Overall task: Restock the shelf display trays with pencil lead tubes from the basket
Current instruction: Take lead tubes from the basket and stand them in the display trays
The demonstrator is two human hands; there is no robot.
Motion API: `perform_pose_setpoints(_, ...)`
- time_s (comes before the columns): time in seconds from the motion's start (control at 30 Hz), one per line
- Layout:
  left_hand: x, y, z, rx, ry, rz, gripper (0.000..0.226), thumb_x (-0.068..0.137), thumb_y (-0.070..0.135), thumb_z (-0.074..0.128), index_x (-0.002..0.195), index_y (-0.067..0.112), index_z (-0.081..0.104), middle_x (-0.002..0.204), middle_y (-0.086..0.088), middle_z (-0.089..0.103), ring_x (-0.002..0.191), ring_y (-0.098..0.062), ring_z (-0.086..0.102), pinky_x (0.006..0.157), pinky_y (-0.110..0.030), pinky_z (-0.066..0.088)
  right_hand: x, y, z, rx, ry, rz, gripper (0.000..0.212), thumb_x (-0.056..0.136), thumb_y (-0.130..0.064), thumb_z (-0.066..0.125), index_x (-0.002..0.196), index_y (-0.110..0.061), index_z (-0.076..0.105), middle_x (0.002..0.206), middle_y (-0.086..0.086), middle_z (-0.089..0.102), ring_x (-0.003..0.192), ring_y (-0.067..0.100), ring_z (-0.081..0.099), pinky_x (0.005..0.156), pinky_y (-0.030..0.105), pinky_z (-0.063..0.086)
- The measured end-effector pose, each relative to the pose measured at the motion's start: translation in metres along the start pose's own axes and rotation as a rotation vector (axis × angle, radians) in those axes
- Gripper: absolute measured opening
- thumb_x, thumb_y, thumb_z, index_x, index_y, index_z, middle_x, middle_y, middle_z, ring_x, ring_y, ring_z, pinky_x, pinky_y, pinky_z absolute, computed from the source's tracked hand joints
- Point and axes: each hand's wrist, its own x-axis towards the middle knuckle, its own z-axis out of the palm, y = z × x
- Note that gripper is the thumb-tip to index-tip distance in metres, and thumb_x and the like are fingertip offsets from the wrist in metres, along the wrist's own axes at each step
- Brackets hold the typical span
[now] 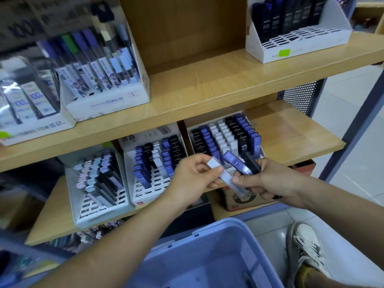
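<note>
Fingers [202, 160] of left hand [192, 176] pinch white tube [232, 185].

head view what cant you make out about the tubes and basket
basket: head view, the bottom edge cuts it off, so remaining stock is unknown.
tubes in the right hand: head view, fingers cover their lower ends; count unsure.
top-left tray: head view, motion blur makes labels unreadable.
white tube print: head view, too small.

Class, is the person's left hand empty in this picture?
No, the left hand pinches the upper end of a white lead tube.
</note>
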Motion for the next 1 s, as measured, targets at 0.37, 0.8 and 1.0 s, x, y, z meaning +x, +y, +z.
perform_pose_setpoints(0.37,-0.004,-0.028,-0.142,0.747,0.310,0.095,0.010,0.092,0.016,0.062,0.093,0.026,0.060,0.073,-0.016,0.068,0.070,-0.033,0.066,0.068,-0.044,0.056,0.014,-0.012,0.042,0.029,0.020,0.117,0.018,0.100,-0.020,0.054,0.112,-0.010,0.062,0.074,0.008,0.065,0.048,0.016,0.053,0.032,0.017,0.024)
perform_pose_setpoints(0.8,0.018,-0.052,-0.133,0.954,0.177,0.227,0.016,0.097,0.018,0.055,0.104,0.015,0.069,0.068,0.000,0.058,0.053,-0.007,0.047,0.062,-0.024,0.037,0.030,-0.018,0.067,0.031,-0.048,0.075,0.020,0.099,-0.018,0.055,0.112,-0.005,0.061,0.072,0.010,0.067,0.047,0.016,0.050,0.036,0.017,0.021)
perform_pose_setpoints(1.0,0.026,-0.060,-0.125,1.128,0.175,0.345,0.028,0.096,0.007,0.051,0.123,0.007,0.061,0.110,-0.014,0.063,0.102,-0.032,0.058,0.085,-0.040,0.050,0.028,-0.020,0.074,0.136,-0.059,0.121,0.022,0.098,-0.013,0.053,0.111,0.001,0.066,0.071,0.005,0.061,0.048,0.014,0.048,0.032,0.016,0.019)
